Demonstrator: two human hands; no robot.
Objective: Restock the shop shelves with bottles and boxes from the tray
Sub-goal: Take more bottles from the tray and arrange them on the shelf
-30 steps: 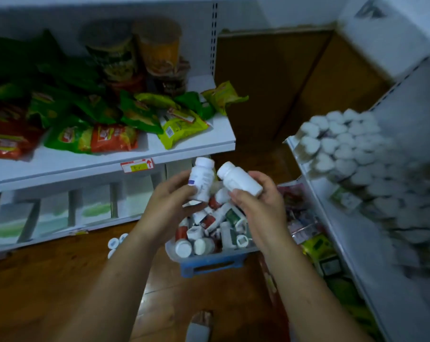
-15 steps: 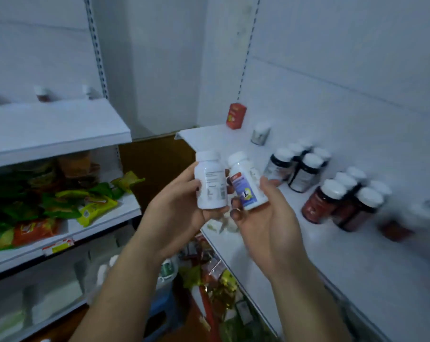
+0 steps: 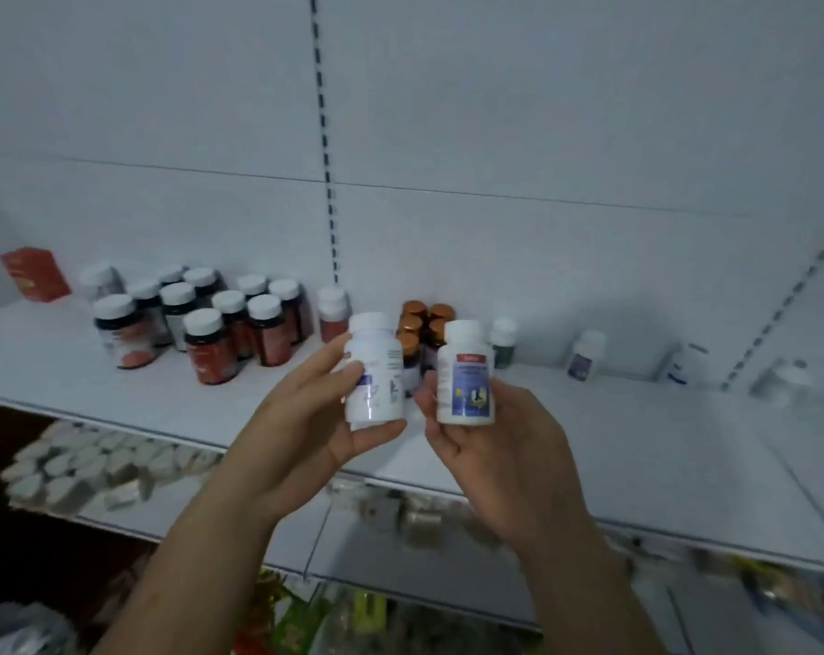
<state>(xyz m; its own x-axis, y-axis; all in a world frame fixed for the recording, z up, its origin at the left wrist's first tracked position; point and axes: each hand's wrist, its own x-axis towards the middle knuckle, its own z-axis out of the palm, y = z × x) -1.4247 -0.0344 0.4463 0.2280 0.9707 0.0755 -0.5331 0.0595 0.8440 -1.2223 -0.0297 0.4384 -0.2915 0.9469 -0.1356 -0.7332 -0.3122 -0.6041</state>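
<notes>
A: Okay, two bottles up. We've got the plain white bottle [image 3: 374, 371] in the left hand [image 3: 301, 418], thumb under its base and fingers curled against its side. The blue-label bottle [image 3: 466, 378] sits in the right hand [image 3: 495, 446], with the fingers wrapped round its lower half. Both are upright and held off the shelf.
B: Where, against the copper-capped bottles [image 3: 417, 323]?
A: In front of them, in the air. White one is just left of that cluster and blue-label one just right, with a small gap between the two.
B: Handling?
A: We'd judge rigid plastic, light, with a glossy label, so a bit slippery. Take it round the body at mid-height, not by the cap. It's tall and narrow, so it could tip if set down crooked.
B: Surroundings?
A: The white shelf [image 3: 637, 442] is under the cluster. Left of the cluster we see dark white-capped bottles [image 3: 211, 323], and a red box [image 3: 34, 274] far left. Right of it are a few small bottles [image 3: 585, 354], spaced apart. We'd guess ours go down on that side.
</notes>
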